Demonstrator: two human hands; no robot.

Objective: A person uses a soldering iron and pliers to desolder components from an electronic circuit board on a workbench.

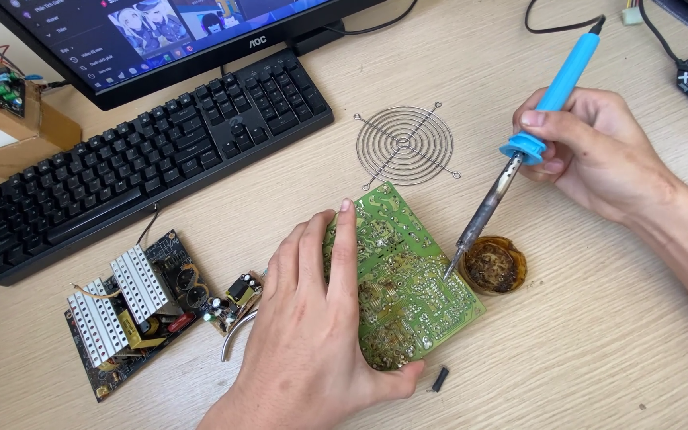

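My left hand grips a green circuit board, solder side up, fingers over its left edge and thumb under its near corner. My right hand holds a soldering iron with a blue handle; its dark tip touches the board's right edge. Right beside the tip sits a small round tin of brown flux.
A black keyboard and a monitor stand at the back left. A wire fan grille lies behind the board. A second board with white heat sinks and a small board lie at left. A small black part lies near.
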